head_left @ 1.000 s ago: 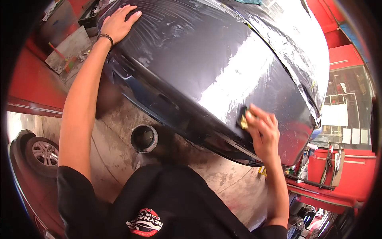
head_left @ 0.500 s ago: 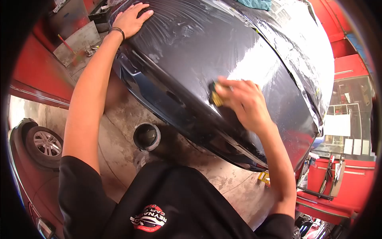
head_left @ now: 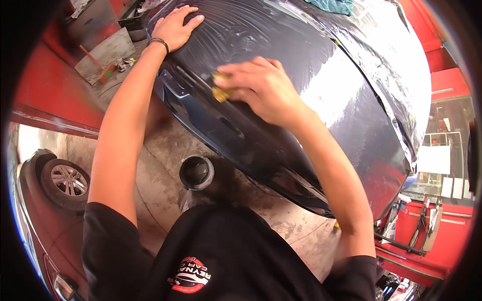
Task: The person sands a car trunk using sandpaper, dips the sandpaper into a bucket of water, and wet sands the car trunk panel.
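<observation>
The dark car hood [head_left: 281, 45] fills the upper middle, wet and streaked with whitish residue. My left hand [head_left: 176, 27] lies on its far left corner, fingers spread, a dark band around the wrist. My right hand [head_left: 258, 88] is closed on a small yellow sanding block [head_left: 221, 88], slightly blurred, at the hood's front edge. The hand hides part of the block and the surface under it.
Clear plastic sheeting [head_left: 386, 55] covers the car behind the hood, with a teal cloth [head_left: 331, 5] on top. A dark bucket [head_left: 196, 172] stands on the concrete floor below the bumper. Another car's wheel [head_left: 65, 183] is at left, a red cabinet [head_left: 447, 236] at right.
My right hand has swept left along the hood's front edge with the sanding block, towards my left hand. The left hand stays on the hood, and the whole view has shifted slightly.
</observation>
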The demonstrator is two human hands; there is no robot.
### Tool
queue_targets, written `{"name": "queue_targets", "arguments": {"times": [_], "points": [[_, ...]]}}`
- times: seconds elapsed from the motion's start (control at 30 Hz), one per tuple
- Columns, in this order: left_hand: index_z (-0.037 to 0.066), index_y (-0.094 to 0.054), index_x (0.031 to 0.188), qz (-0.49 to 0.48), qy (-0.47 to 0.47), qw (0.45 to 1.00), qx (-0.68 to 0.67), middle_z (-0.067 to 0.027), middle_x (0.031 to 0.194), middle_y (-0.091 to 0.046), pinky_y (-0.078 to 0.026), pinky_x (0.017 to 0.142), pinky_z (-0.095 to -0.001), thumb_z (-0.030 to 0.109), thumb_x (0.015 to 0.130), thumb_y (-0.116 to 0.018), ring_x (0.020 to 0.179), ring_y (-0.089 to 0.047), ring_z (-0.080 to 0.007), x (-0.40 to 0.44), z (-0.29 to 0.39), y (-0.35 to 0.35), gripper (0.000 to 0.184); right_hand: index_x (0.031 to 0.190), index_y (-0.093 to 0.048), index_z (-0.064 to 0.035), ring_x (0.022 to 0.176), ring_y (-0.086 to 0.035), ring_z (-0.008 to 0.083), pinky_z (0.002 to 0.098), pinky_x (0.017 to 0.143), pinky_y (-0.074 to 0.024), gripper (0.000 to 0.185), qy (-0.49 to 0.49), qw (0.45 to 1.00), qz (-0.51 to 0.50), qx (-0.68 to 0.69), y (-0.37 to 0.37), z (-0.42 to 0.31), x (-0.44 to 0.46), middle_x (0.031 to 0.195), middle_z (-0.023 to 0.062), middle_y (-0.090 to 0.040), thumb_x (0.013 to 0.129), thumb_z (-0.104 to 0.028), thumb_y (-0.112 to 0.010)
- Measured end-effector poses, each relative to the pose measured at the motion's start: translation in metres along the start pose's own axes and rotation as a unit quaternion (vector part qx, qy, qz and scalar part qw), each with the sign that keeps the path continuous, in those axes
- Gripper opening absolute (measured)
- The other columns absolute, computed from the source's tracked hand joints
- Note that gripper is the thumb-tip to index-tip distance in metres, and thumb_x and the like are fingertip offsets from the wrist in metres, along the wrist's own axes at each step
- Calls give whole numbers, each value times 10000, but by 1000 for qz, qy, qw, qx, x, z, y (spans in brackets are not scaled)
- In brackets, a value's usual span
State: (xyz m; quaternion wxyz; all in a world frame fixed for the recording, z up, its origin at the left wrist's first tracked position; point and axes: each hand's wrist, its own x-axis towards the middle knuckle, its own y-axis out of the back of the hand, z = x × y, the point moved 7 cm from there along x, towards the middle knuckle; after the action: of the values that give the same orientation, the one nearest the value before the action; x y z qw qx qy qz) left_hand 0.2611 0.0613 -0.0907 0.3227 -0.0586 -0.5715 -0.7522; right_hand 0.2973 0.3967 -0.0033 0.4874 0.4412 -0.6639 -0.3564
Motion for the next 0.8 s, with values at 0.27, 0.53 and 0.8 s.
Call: {"name": "queue_targets", "arguments": {"times": [0.27, 0.53, 0.8], "points": [[274, -559, 1640, -21, 8, 1000, -1, -66, 1779, -449, -245, 1346, -601, 714, 1103, -482, 1664, -372, -279, -3, 3, 10, 699, 1252, -851, -252, 1253, -699, 252, 446, 1099, -467, 341, -109, 994, -23, -10, 63, -22, -145, 1398, -4, -780, 929, -146, -824], [273, -561, 1632, -22, 18, 1000, -1, -59, 1777, -454, -246, 1340, -611, 751, 1095, -462, 1665, -370, -280, 1, 5, 2, 726, 1272, -839, -276, 1223, -705, 239, 455, 1159, -366, 297, -172, 975, 2, -138, 86, 7, -179, 1420, 2, -775, 1007, -177, -748], [268, -553, 1651, -37, 5, 999, 0, -75, 1794, -430, -255, 1339, -563, 690, 1134, -445, 1679, -347, -305, 4, 2, 3, 675, 1282, -839, -276, 1246, -675, 251, 495, 1130, -428, 299, -223, 968, 59, -97, 67, 58, -115, 1466, -44, -748, 989, -236, -794]]}}
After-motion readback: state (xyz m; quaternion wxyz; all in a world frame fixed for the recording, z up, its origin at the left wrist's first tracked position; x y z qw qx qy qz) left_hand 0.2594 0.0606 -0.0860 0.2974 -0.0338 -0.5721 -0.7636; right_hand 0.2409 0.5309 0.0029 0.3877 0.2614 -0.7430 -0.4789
